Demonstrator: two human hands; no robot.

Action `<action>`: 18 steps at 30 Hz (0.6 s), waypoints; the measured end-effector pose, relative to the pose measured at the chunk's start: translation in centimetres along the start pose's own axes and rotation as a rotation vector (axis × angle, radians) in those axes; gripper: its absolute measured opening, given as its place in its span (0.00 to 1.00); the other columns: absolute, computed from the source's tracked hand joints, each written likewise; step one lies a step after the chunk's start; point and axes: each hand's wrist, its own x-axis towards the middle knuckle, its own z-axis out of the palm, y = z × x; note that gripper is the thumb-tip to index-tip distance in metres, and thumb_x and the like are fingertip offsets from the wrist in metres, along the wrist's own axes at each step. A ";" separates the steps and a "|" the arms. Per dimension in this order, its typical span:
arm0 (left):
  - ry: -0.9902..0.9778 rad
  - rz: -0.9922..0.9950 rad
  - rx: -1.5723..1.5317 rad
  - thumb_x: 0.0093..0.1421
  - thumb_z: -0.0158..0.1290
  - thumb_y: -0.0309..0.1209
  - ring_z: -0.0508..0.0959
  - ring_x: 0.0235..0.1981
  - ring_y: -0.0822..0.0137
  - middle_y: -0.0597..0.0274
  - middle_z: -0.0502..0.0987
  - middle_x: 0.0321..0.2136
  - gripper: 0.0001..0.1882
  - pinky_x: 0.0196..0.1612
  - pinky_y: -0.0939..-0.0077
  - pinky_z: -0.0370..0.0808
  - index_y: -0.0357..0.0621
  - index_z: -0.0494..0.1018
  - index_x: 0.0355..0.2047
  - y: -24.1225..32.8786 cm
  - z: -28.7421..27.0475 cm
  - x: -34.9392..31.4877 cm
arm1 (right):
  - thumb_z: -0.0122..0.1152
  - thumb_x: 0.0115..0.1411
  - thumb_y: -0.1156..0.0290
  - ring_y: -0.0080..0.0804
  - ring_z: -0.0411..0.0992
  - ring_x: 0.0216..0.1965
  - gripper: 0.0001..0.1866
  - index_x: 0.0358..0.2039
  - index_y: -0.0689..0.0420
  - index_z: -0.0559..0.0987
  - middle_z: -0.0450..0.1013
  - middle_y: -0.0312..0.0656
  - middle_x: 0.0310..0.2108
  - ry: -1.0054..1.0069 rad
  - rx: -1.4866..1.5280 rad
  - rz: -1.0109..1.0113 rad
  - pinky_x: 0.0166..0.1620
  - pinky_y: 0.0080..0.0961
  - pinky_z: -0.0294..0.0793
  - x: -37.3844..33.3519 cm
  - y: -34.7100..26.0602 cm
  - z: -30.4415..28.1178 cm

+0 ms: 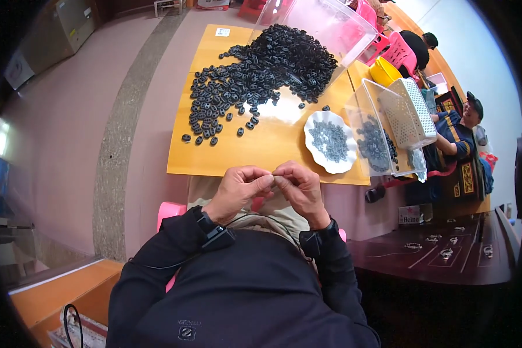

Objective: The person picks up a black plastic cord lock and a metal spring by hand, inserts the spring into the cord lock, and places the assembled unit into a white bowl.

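Observation:
My left hand [242,188] and my right hand [299,188] meet over my lap, just off the near edge of the wooden table [243,159]. Both are closed in a pinch, fingertips touching. Whatever lies between them is too small to make out. Ahead of them spreads a heap of small black oval plastic pieces with holes [284,64], thinning into loose ones toward the left. Closer to my right hand stands a white scalloped plate [330,166] holding many small grey translucent parts.
A large clear bin [354,29] lies behind the heap. To the right are a clear plastic box [361,104] with dark pieces, a white perforated basket [409,113] and a yellow bowl [384,72]. Another person [464,124] sits beyond them. Pink chairs [399,53] stand farther back.

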 end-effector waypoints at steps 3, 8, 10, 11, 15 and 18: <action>0.003 -0.002 -0.014 0.63 0.53 0.29 0.80 0.32 0.71 0.60 0.79 0.32 0.10 0.38 0.77 0.79 0.34 0.74 0.41 0.0 -0.2 -0.1 | 0.58 0.59 0.80 0.18 0.71 0.29 0.02 0.33 0.64 0.77 0.72 0.36 0.29 0.017 -0.076 -0.082 0.32 0.15 0.70 0.1 0.7 0.0; -0.025 0.055 -0.016 0.64 0.52 0.29 0.80 0.32 0.72 0.61 0.79 0.33 0.10 0.39 0.78 0.79 0.35 0.74 0.40 -0.4 -0.6 0.1 | 0.59 0.59 0.80 0.20 0.71 0.28 0.03 0.33 0.64 0.76 0.73 0.38 0.29 0.029 -0.017 -0.069 0.30 0.15 0.69 0.0 0.8 0.6; -0.030 0.062 -0.004 0.64 0.52 0.29 0.79 0.32 0.72 0.61 0.79 0.33 0.10 0.39 0.78 0.79 0.35 0.74 0.40 -0.3 -0.5 0.2 | 0.59 0.59 0.80 0.20 0.71 0.27 0.03 0.33 0.65 0.76 0.73 0.38 0.29 0.038 0.019 -0.078 0.30 0.16 0.69 0.0 0.7 0.8; -0.034 0.068 0.007 0.64 0.51 0.29 0.79 0.32 0.72 0.61 0.79 0.33 0.09 0.39 0.78 0.79 0.35 0.74 0.40 -0.3 -0.4 0.2 | 0.59 0.59 0.80 0.21 0.71 0.27 0.02 0.33 0.65 0.76 0.73 0.38 0.29 0.050 -0.012 -0.080 0.30 0.16 0.70 0.0 0.6 0.8; -0.031 0.116 0.029 0.64 0.51 0.29 0.79 0.34 0.73 0.61 0.78 0.33 0.09 0.40 0.78 0.79 0.35 0.74 0.39 -0.7 -0.6 0.4 | 0.57 0.59 0.80 0.21 0.72 0.27 0.01 0.31 0.64 0.75 0.72 0.40 0.27 0.059 -0.056 -0.110 0.30 0.17 0.72 0.2 0.3 1.0; -0.012 0.100 0.011 0.64 0.51 0.29 0.79 0.34 0.73 0.62 0.78 0.32 0.08 0.41 0.78 0.78 0.36 0.75 0.38 -0.7 -0.5 0.4 | 0.56 0.60 0.81 0.23 0.73 0.27 0.02 0.30 0.64 0.73 0.72 0.41 0.26 0.065 -0.153 -0.121 0.30 0.19 0.72 0.1 0.6 1.1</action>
